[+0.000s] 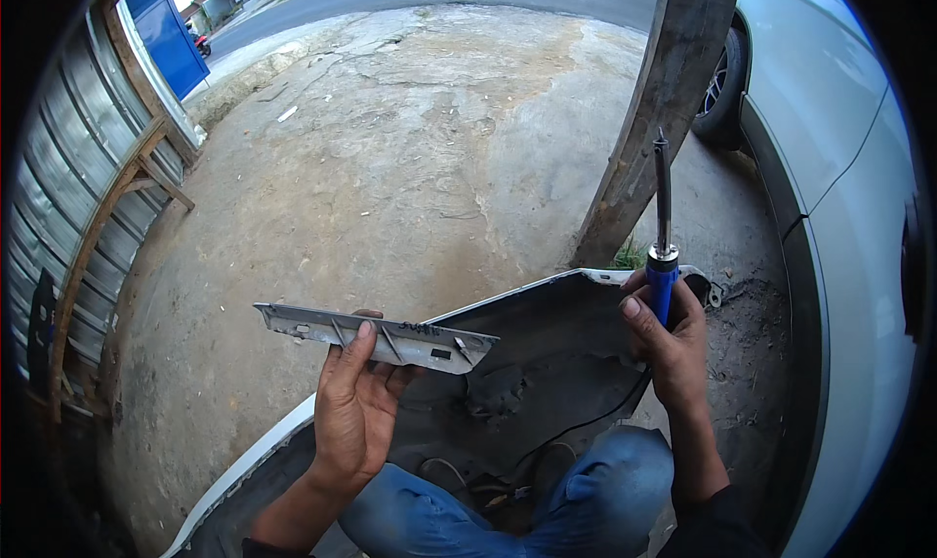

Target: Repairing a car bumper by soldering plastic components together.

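Observation:
My left hand (353, 417) grips a long grey plastic trim piece (390, 341), thumb on its near face and fingers behind. Ribs, a small rectangular slot and a dark, rough patch along the upper edge show on the piece. In my right hand (673, 338) a soldering iron (662, 265) with a blue handle stands upright, its dark shaft and tip pointing up. A black cord (586, 414) runs from near that hand down toward my feet. Below both hands lies a large car bumper (547, 314), its dark hollow inside facing up and its rim white.
At the right stands a light-coloured car (830, 139), with a slanting post (649, 119) beside it. Corrugated metal sheeting (83, 168) on a wooden frame lines the left. Cracked concrete (390, 139) stretches to the road (439, 2). My knees (595, 499) are bent below the hands.

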{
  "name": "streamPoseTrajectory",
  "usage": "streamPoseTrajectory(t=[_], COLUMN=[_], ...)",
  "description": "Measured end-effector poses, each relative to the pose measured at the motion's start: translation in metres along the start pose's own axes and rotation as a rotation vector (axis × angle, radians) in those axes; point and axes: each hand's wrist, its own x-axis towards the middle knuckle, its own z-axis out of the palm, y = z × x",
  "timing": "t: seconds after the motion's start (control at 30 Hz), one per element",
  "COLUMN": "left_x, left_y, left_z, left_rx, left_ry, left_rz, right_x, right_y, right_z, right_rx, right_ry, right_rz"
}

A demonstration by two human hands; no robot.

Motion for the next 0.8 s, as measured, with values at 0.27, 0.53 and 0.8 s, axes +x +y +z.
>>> streamPoseTrajectory(t=[0.27,0.53,0.8], left_x=[0.032,0.025,0.023], left_y=[-0.081,-0.125,-0.111], left_z=[0.057,0.055,0.027], left_rx=[0.042,0.044,0.025], left_ry=[-0.247,-0.259,-0.271], left_rz=[-0.155,-0.333,-0.461], right_x=[-0.022,-0.031,-0.024], right_y=[0.052,0.093,0.085], right_z=[0.011,0.020,0.039], right_rx=[0.270,0.464,0.398], right_ry=[0.120,0.346,0.305], right_rz=[0.159,0.160,0.022])
